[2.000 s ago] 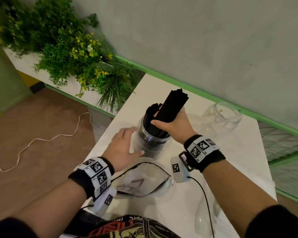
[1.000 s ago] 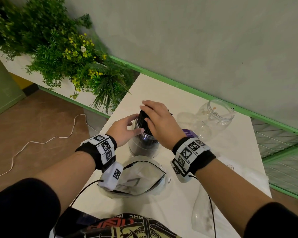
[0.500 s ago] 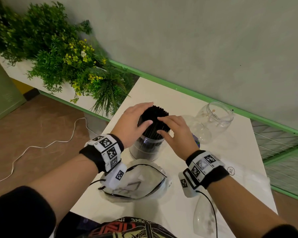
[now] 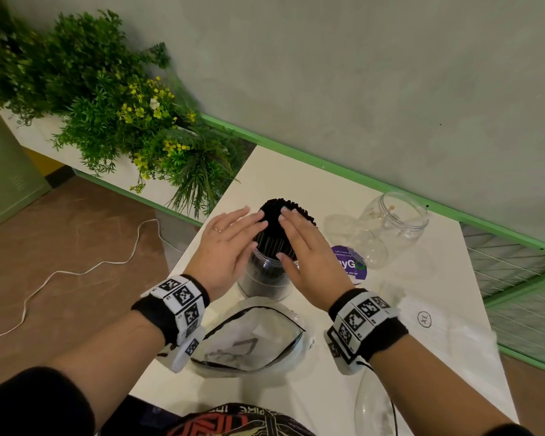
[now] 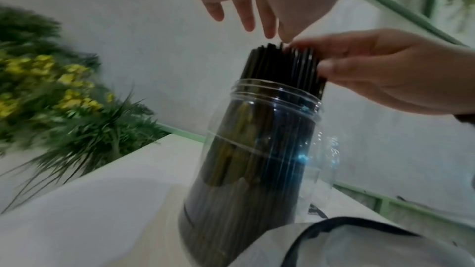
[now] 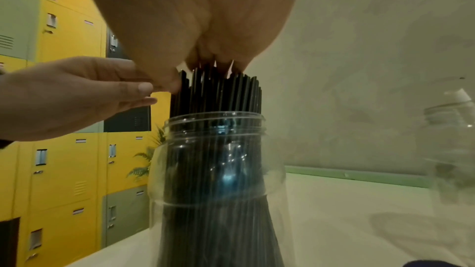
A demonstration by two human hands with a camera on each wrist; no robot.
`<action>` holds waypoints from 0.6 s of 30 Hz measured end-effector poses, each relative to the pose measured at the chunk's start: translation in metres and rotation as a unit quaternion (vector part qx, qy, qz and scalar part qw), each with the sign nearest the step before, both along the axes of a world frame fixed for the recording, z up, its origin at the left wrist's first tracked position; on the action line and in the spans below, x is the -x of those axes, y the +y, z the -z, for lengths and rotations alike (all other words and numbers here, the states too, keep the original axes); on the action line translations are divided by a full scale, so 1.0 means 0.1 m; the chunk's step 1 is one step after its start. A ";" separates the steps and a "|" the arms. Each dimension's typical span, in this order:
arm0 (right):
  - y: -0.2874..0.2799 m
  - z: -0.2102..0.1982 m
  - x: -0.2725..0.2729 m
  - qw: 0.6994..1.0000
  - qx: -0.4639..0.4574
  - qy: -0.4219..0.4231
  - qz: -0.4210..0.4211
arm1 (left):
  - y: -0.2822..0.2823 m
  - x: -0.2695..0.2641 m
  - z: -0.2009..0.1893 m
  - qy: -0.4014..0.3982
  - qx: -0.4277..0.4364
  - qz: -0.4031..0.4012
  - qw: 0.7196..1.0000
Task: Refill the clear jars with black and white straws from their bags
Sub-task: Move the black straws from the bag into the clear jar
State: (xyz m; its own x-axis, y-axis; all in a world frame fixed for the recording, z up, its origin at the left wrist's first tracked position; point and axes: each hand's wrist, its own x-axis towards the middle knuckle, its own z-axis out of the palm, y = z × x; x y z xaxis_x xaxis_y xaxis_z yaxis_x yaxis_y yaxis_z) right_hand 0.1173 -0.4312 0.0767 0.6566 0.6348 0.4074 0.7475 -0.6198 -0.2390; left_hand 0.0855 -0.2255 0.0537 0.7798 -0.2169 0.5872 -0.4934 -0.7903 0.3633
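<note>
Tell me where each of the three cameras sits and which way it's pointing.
Head: above, looking down at the table; shows both forearms, left hand and right hand flanking the black straws.
Left wrist: low beside the straw jar, facing the wall; left fingers above, right hand at right.
Right wrist: low, facing the yellow lockers; right palm above, left hand at left.
Shared: all show the straw jar; head and right wrist show the empty jar.

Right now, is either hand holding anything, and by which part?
Nothing is gripped. The left hand and right hand, fingers straight, touch the top ends of the black straws standing in the clear plastic jar.
</note>
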 end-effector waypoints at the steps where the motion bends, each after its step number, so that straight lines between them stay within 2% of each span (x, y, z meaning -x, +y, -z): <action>1: 0.02 -0.02 0.00 1.000 0.012 -0.002 0.005 | 0.02 0.01 0.01 0.006 0.012 -0.014 1.000; 5: 0.13 -0.02 -0.03 0.989 0.141 -0.001 0.032 | 0.06 0.04 0.05 0.071 0.069 -0.065 0.993; 6: 0.14 -0.03 -0.06 0.988 0.150 0.003 0.034 | 0.06 0.04 0.06 0.097 0.087 -0.069 0.989; 8: 0.12 -0.11 -0.10 0.994 0.106 0.021 0.025 | 0.06 0.04 0.04 0.154 0.134 -0.070 0.976; 10: 0.03 -0.18 -0.12 0.999 0.012 0.036 0.034 | 0.06 0.03 0.00 0.226 0.183 -0.062 0.955; 12: -0.12 -0.17 -0.17 0.987 -0.085 0.117 0.076 | 0.06 0.01 -0.04 0.288 0.213 -0.044 0.932; 15: -0.33 -0.06 -0.34 0.918 -0.158 0.342 0.128 | 0.03 -0.08 -0.11 0.357 0.212 -0.018 0.910; 18: -0.46 0.08 -0.59 0.837 -0.128 0.520 0.110 | -0.02 -0.24 -0.16 0.397 0.199 0.001 0.896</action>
